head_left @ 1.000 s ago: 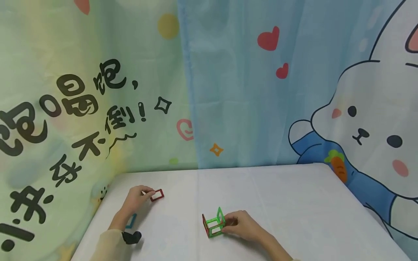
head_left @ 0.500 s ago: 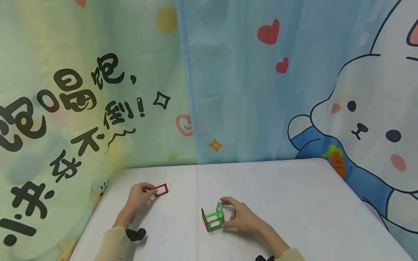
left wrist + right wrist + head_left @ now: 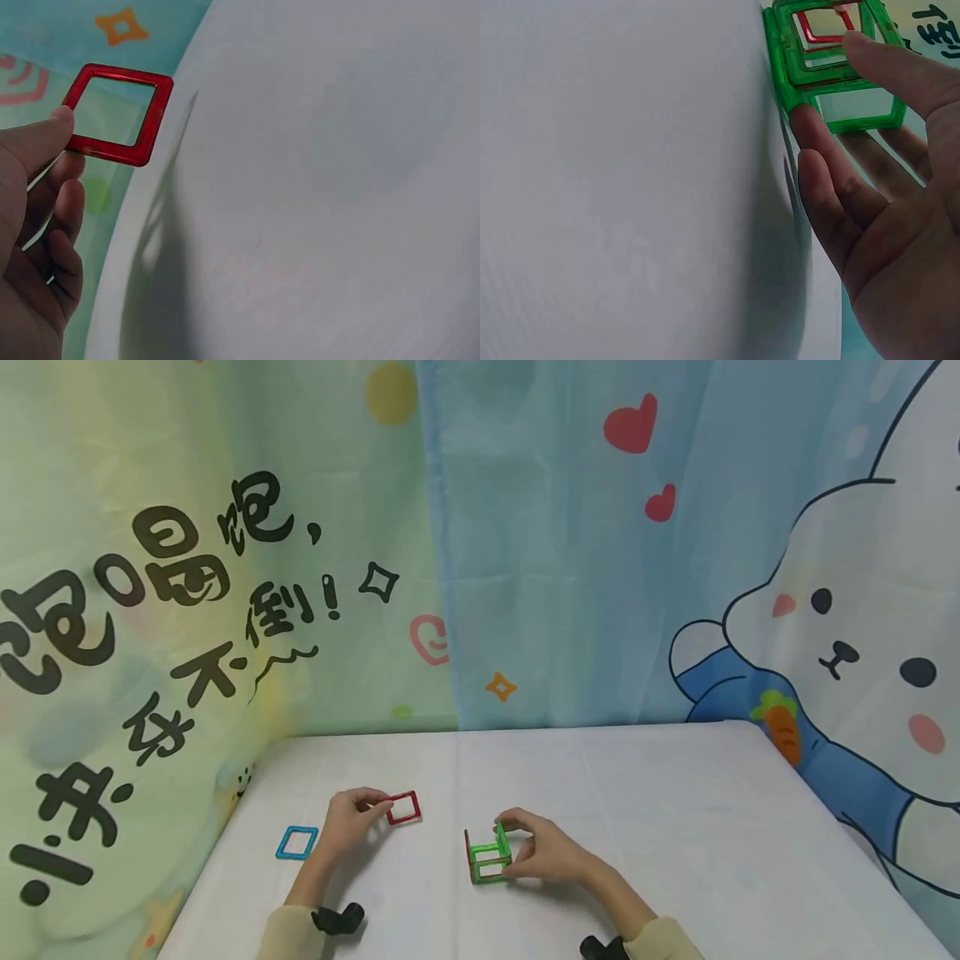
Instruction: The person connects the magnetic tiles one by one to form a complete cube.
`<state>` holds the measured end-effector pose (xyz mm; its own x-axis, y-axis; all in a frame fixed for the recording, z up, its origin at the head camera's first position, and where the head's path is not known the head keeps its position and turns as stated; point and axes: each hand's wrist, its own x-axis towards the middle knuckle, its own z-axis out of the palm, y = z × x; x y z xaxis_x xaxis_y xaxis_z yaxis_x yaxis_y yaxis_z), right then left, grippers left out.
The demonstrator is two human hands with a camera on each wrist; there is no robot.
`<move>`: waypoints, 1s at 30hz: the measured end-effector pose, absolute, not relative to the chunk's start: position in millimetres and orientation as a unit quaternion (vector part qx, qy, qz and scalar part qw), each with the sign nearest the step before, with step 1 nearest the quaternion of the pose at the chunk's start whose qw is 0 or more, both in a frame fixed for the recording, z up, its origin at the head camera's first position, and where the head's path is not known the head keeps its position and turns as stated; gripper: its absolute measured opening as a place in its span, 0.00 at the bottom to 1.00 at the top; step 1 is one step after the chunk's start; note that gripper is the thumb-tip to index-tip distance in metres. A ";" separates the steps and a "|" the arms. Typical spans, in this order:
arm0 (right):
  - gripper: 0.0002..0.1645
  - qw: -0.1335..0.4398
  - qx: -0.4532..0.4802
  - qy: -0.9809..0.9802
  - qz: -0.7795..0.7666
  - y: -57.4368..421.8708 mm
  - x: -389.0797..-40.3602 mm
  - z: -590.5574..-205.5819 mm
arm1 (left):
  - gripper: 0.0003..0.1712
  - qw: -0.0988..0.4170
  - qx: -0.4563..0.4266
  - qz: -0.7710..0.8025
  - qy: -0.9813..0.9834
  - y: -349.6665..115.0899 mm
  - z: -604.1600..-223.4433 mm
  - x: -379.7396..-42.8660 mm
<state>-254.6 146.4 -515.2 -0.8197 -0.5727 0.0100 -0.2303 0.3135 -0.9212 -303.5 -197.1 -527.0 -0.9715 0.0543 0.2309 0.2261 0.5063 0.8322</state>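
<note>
My left hand (image 3: 351, 822) pinches a red square magnetic tile (image 3: 417, 804), an open frame, between thumb and fingers. In the left wrist view the red tile (image 3: 154, 112) is held by one edge above the white table. Right of it in the head view, my right hand (image 3: 551, 852) holds a small structure (image 3: 491, 862) of green and red magnetic tiles, thumb on its near side and fingers at its far side. Close up in the right wrist view, green tiles (image 3: 780, 67) stand joined at their edges. The two hands' pieces are apart.
A blue square magnetic tile (image 3: 291, 857) lies on the white-covered table (image 3: 675, 827), left of my left forearm. Black wrist-worn cameras (image 3: 339, 919) sit at both cuffs. A printed curtain (image 3: 540, 610) hangs behind the table's far edge.
My left hand has carried the red tile rightward, closer to the structure, uncovering the blue tile. The right hand's index finger has shifted to the structure's upper far side.
</note>
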 end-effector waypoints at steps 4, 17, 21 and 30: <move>0.40 0.151 -0.254 0.797 -0.527 141.0 -251.0 -511.5 | 0.03 0.083 -0.105 -0.507 -0.851 -183.3 -531.1 -295.4; 0.39 0.123 -0.241 0.815 -0.513 138.3 -253.6 -515.3 | 0.04 0.082 -0.162 -0.527 -0.830 -146.6 -529.5 -289.8; 0.39 0.114 -0.238 0.815 -0.516 140.0 -254.6 -515.7 | 0.04 0.085 -0.188 -0.527 -0.825 -135.5 -528.0 -294.7; 0.40 0.122 -0.227 0.818 -0.513 140.1 -246.5 -521.9 | 0.04 0.077 -0.210 -0.514 -0.828 -122.2 -530.4 -291.7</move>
